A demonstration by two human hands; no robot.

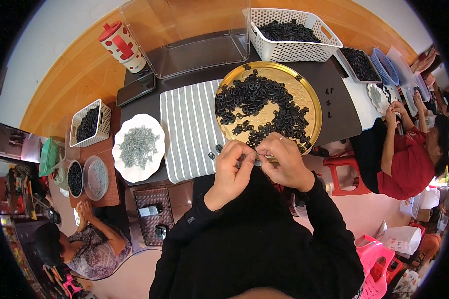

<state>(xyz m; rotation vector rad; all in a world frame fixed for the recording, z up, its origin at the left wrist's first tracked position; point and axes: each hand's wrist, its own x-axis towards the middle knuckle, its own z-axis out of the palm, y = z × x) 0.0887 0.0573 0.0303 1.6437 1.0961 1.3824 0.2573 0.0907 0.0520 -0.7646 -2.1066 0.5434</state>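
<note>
At the near edge of a round gold tray (pixel 312 92), my left hand (pixel 230 172) and my right hand (pixel 287 162) meet with thumbs and forefingers pinched. Whatever small thing they hold is mostly hidden by the fingers. Small black plastic parts (pixel 252 94) with holes lie in a loose heap across the tray, some right beyond my fingertips. Left of the tray is a grey-and-white striped cloth (pixel 192 129), with two black pieces (pixel 212 155) on its near right corner, beside my left hand. A white scalloped plate (pixel 120 149) bears a pile of small silvery screw-like pieces (pixel 138 148).
A clear plastic box (pixel 184 57), a white basket (pixel 299 50) of black parts, a polka-dotted tumbler (pixel 124 50) and a dark phone (pixel 136 89) line the table's back. People sit at left (pixel 85 246) and right (pixel 409 159). A red stool (pixel 346 174) stands at right.
</note>
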